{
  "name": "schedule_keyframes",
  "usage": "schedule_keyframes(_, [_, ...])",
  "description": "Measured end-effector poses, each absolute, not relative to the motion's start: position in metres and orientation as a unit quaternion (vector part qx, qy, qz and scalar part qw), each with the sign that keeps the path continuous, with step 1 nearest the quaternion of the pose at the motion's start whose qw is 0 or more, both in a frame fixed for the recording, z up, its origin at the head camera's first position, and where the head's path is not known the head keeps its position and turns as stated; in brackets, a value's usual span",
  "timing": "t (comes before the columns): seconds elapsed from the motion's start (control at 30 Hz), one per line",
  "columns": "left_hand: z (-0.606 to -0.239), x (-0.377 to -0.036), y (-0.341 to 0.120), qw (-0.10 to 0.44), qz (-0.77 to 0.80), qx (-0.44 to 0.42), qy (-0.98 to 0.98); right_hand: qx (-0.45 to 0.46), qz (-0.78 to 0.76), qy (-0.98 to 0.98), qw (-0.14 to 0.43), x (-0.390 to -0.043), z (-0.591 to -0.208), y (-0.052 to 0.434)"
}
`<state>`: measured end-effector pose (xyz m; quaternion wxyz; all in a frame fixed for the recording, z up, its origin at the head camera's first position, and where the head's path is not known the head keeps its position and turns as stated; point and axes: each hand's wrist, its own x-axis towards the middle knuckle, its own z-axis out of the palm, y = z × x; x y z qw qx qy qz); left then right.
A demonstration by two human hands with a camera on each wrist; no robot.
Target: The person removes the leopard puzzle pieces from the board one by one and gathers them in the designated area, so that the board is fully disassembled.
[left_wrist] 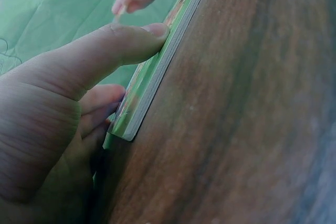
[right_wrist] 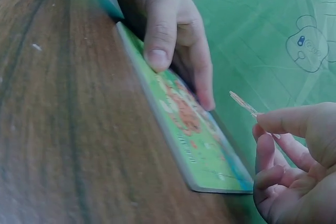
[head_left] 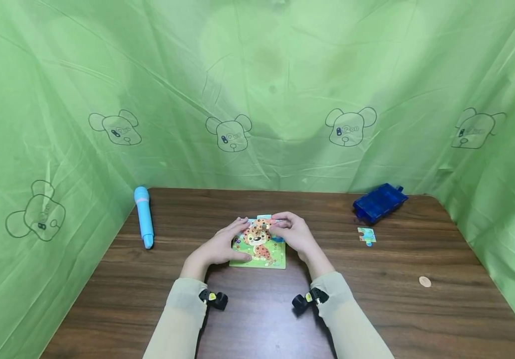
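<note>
A puzzle board (head_left: 264,254) with a spotted leopard picture lies flat at the middle of the table. My left hand (head_left: 219,247) rests on its left side, the thumb (left_wrist: 123,43) pressing the board's edge (left_wrist: 157,77) and straight fingers lying on the picture face (right_wrist: 191,124). My right hand (head_left: 294,233) hovers over the board's far right part and pinches a thin puzzle piece (right_wrist: 243,103) between thumb and forefinger. In the head view that piece (head_left: 264,225) sits just above the leopard's head. A loose puzzle piece (head_left: 367,235) lies on the table to the right.
The brown wooden table (head_left: 374,309) is walled by green cloth on three sides. A light blue pen-shaped toy (head_left: 143,223) lies at the far left, a dark blue plastic box (head_left: 380,202) at the far right, and a small round tan disc (head_left: 425,281) near the right edge.
</note>
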<state>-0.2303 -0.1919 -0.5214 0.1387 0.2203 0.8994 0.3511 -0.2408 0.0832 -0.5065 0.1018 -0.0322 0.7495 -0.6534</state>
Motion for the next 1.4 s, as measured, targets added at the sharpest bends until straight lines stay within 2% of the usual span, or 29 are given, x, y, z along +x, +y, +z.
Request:
schedule_keyframes(0.63, [-0.524, -0.229, -0.192, 0.128, 0.355, 0.232, 0.897, -0.106, -0.603, 0.784, 0.102, -0.227, -0.479, 0.158])
schedule_keyframes(1.1, [-0.524, -0.228, -0.192, 0.127, 0.346, 0.226, 0.902, -0.104, -0.528, 0.84, 0.07, -0.232, -0.476, 0.244])
schedule_keyframes(1.4, [-0.525, -0.228, -0.192, 0.128, 0.343, 0.228, 0.902, -0.078, -0.525, 0.842, 0.092, -0.232, -0.477, 0.294])
